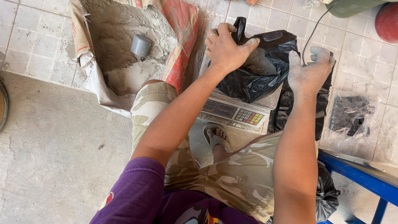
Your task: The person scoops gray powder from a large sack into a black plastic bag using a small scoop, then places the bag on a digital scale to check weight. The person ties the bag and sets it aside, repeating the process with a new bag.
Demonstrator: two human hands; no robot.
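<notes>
A black plastic bag (253, 81) with grey powder in it sits on a digital scale (232, 111) on the tiled floor. My left hand (226, 47) grips the bag's left handle and rim, holding it up and open. My right hand (309, 70), dusted with grey powder, holds the bag's right edge. An open sack of grey cement powder (120, 37) lies to the left, with a short grey pipe-piece scoop (141, 45) standing in the powder.
A clear packet of folded black bags (350, 116) lies at the right on the tiles. A blue metal frame (365, 176) runs along the lower right. Another filled black bag (327, 195) sits by my right leg. A red round object (387, 20) is at the top right.
</notes>
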